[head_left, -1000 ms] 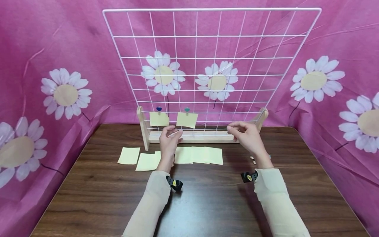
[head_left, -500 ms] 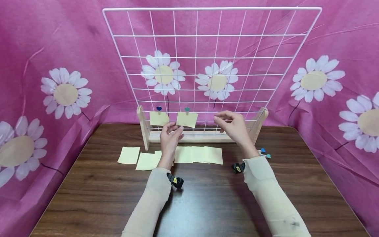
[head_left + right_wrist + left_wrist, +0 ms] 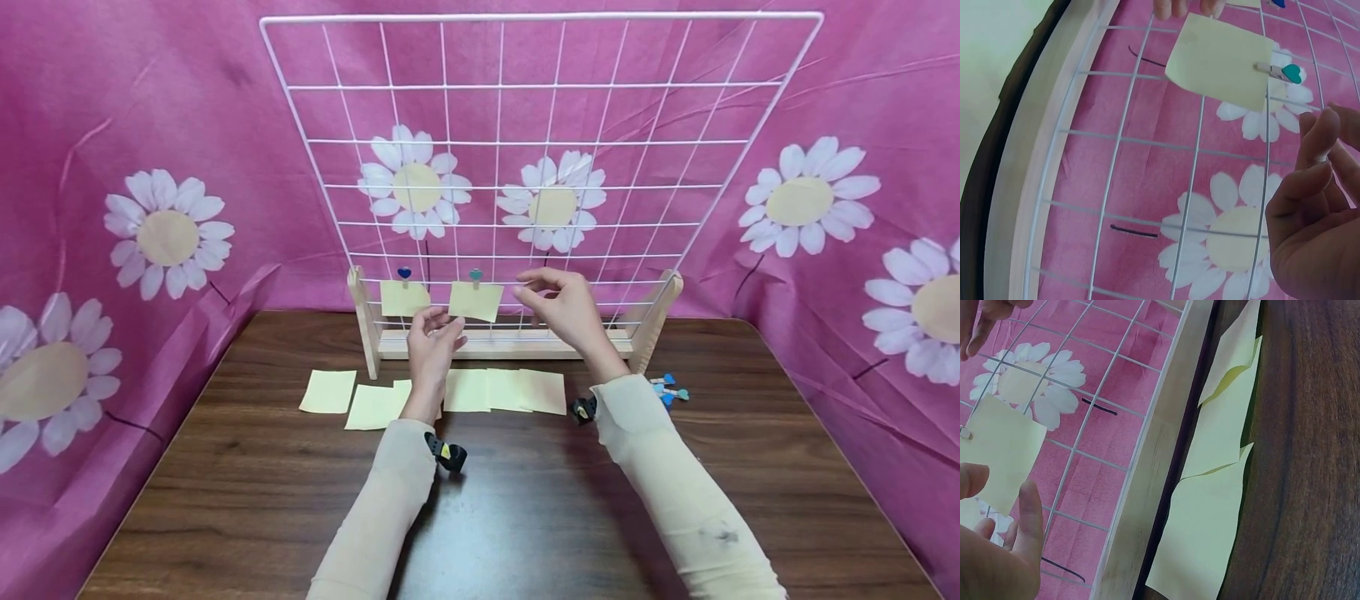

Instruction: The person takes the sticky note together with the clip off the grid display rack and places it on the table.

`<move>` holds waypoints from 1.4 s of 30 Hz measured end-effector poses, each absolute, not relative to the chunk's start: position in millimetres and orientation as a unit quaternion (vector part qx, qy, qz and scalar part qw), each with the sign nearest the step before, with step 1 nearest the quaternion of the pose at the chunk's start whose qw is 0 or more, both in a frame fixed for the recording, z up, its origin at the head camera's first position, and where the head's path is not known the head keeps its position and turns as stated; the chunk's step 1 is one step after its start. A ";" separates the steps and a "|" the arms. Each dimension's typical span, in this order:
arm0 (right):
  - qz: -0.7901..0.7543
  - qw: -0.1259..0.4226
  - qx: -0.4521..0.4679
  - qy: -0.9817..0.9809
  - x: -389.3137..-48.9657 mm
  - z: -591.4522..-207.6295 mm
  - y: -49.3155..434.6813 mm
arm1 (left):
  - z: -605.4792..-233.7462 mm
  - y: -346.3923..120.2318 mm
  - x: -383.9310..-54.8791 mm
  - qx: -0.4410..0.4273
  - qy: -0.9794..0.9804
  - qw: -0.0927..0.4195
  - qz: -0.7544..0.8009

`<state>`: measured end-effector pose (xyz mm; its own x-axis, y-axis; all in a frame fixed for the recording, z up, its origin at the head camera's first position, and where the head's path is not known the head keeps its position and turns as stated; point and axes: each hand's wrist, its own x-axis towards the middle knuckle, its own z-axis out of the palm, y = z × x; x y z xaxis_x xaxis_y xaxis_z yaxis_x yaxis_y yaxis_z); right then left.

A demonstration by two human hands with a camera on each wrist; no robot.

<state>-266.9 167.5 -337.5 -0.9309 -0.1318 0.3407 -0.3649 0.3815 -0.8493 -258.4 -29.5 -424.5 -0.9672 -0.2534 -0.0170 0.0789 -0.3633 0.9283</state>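
Note:
Two pale yellow sticky notes hang on the white wire grid [image 3: 556, 86]. The left sticky note [image 3: 403, 298] hangs under a dark blue heart clip [image 3: 405, 273], and the right sticky note [image 3: 477, 302] under a green heart clip [image 3: 1291, 73]. My left hand [image 3: 432, 354] is at the lower left of the right note, its fingers loosely bent. In the left wrist view, the thumb and a fingertip lie close to that note's lower edge. My right hand [image 3: 566, 308] is to the right of the same note, fingers bent and apart from it, with nothing visible between them.
A row of loose sticky notes [image 3: 467, 390] lies before the grid's wooden base [image 3: 517, 346], with another single note [image 3: 328, 392] at the left. Several blue and green heart clips [image 3: 666, 392] lie on the brown table [image 3: 510, 517], right of the base.
My right hand has moved left and slightly up along the grid, toward the right hanging note, uncovering the clips on the table. My left hand has barely moved.

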 end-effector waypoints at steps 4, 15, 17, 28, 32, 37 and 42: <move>0.547 0.108 0.150 -0.816 -267.9 -334.5 159.7 | -423.9 -27.8 -259.7 0.080 -0.553 0.107 -0.823; 0.538 0.104 0.151 -0.822 -273.5 -325.6 137.5 | -423.4 -23.5 -261.0 0.085 -0.538 0.116 -0.831; 0.533 0.103 0.148 -0.826 -274.8 -324.6 134.1 | -423.0 -23.4 -261.5 0.086 -0.532 0.118 -0.834; 0.490 0.097 0.159 -0.852 -277.3 -322.6 120.9 | -422.2 -23.9 -261.8 0.095 -0.524 0.103 -0.840; 0.490 0.095 0.155 -0.852 -277.9 -320.7 117.6 | -421.7 -23.8 -261.7 0.095 -0.533 0.101 -0.835; 0.479 0.093 0.155 -0.859 -279.1 -319.9 114.6 | -420.2 -24.2 -261.1 0.094 -0.533 0.102 -0.835; 0.462 0.079 0.156 -0.869 -281.2 -321.9 112.4 | -418.9 -24.7 -262.2 0.093 -0.529 0.102 -0.837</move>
